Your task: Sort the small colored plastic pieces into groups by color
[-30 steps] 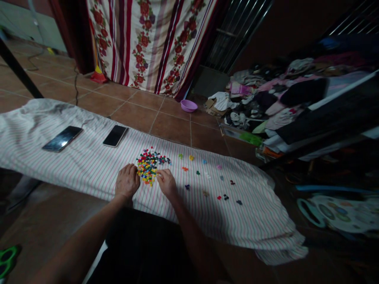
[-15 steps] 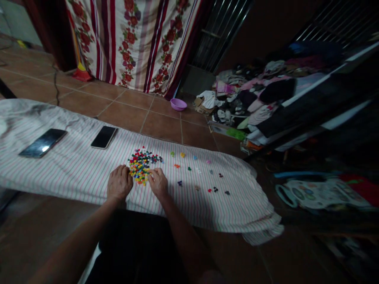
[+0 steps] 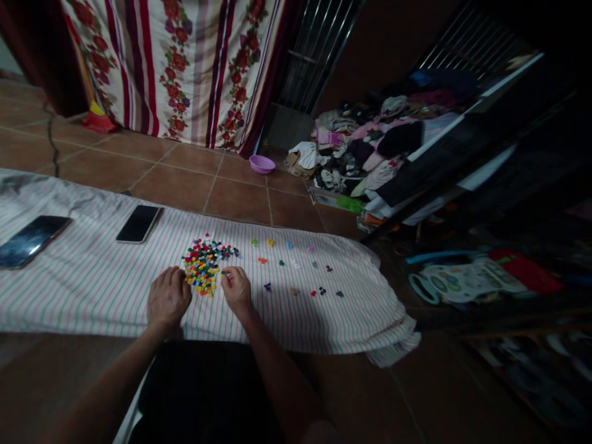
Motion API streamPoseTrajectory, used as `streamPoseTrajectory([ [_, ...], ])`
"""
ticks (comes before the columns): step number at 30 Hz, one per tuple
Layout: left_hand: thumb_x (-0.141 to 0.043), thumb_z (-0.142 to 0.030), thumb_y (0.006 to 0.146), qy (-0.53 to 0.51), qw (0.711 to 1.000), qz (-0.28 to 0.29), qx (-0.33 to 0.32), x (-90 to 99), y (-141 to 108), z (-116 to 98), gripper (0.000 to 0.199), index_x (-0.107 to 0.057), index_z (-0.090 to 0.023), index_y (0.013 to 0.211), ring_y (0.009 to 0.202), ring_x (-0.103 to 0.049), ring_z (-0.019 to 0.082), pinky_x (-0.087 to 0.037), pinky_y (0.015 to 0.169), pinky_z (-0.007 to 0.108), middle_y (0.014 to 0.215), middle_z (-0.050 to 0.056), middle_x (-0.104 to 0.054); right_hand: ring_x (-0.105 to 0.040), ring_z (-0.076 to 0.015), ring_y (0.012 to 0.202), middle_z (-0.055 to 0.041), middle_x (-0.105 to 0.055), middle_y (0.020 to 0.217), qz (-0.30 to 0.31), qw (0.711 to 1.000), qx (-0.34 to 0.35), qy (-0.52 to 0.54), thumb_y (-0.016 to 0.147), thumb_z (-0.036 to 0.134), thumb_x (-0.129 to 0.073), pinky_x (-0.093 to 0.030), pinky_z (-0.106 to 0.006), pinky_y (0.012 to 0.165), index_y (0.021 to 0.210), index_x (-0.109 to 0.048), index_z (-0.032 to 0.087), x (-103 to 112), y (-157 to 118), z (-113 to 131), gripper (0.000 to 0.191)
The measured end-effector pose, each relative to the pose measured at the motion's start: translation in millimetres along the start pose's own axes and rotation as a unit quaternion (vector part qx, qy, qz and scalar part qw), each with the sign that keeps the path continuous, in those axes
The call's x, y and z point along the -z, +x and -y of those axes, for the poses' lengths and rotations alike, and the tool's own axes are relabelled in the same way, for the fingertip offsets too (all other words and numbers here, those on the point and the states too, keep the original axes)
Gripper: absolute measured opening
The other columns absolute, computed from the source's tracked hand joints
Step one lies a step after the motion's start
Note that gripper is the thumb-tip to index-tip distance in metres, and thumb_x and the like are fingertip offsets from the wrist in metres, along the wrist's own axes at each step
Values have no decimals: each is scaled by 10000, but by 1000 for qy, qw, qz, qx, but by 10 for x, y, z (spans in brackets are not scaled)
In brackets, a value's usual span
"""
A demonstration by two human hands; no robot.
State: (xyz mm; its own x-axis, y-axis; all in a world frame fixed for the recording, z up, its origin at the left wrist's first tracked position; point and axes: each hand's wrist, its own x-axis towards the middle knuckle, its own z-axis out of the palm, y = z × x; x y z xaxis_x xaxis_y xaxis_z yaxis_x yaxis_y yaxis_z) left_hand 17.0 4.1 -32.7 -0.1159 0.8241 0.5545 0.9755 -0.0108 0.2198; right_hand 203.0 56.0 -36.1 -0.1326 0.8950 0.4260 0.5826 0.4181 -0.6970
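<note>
Two phones point(image 3: 139, 223) are lying flat on the striped cloth point(image 3: 102, 290), both left of the pile of tiny coloured pieces point(image 3: 200, 266). Next over is the left hand point(image 3: 169, 296), palm down with fingers bent, right up against the pile's left edge; can't tell if anything's under those fingers. Then the pile itself, pretty jumbled, yellows mostly toward the near side. Just right of it, the right hand point(image 3: 235, 287) has its fingertips pinched on what looks like one small dark piece point(image 3: 224, 272). Further right of the pile there's a bunch of little groups point(image 3: 262, 261), mostly one colour each, spaced apart. Purple bowl point(image 3: 262, 164) on the floor point(image 3: 235, 196) beyond the pile, clothes heap point(image 3: 361, 142) way off right.
</note>
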Motion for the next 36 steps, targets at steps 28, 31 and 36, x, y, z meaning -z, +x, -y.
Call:
streamPoseTrajectory([
  [28, -419, -253, 863, -1, 1000, -11, -1, 19, 5, -18, 247, -562, -150, 1036, 1083, -559, 273, -425, 930, 409, 1107, 142, -640, -523, -202, 893, -69, -627, 937, -66, 958, -110, -256, 746, 96, -484, -394, -297, 825, 884, -631, 190, 1092, 339, -1041, 222],
  [31, -422, -260, 860, -6, 1000, -11, 2, 7, 4, -14, 248, -567, -152, 1031, 1088, -559, 277, -427, 933, 417, 1105, 146, -641, -523, -205, 893, -71, -626, 926, -72, 957, -107, -259, 753, 104, -476, -398, -303, 825, 933, -628, 186, 1073, 330, -1052, 249],
  [36, -422, -250, 855, -33, 999, -1, 11, 10, 8, -12, 249, -575, -161, 1031, 1099, -558, 284, -424, 945, 442, 1111, 154, -637, -524, -216, 906, -90, -627, 964, -83, 960, -89, -253, 776, 173, -491, -409, -328, 839, 1065, -627, 169, 1037, 321, -1077, 320],
])
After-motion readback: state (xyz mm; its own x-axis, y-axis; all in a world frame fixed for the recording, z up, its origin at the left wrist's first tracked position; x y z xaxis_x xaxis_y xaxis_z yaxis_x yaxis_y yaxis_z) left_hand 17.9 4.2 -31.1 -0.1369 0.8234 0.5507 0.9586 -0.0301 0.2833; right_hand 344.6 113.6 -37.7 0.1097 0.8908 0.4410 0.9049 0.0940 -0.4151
